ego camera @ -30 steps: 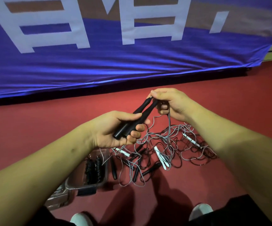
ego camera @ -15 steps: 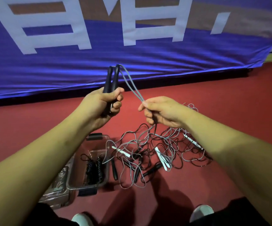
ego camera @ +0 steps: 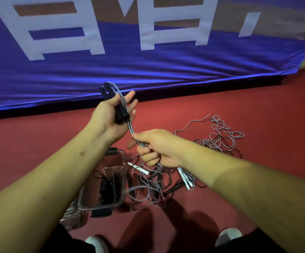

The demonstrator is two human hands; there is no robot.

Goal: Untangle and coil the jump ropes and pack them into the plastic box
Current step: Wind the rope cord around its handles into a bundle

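My left hand (ego camera: 111, 114) grips two black jump rope handles (ego camera: 119, 108) held together and pointing up. Their grey cord (ego camera: 129, 127) bends over the top and runs down past the handles into my right hand (ego camera: 155, 147), which is closed on the doubled cord just below the left hand. From there the cord drops into a tangled pile of grey and dark ropes (ego camera: 166, 178) on the red floor, with white handles (ego camera: 185, 179) and black handles among them. A clear plastic box (ego camera: 122, 161) stands left of the pile and holds a coiled black rope (ego camera: 109, 187).
A clear lid (ego camera: 71, 216) lies by the box's near left corner. More loose grey cord (ego camera: 221, 132) spreads to the right on the red floor. A blue banner (ego camera: 148, 66) with white characters hangs behind. My white shoes (ego camera: 228, 236) show at the bottom.
The left hand lifted the black handles from low over the pile to upright. The right hand slid down the cord, now gripping it directly beneath the left hand, pulling cord out of the pile.
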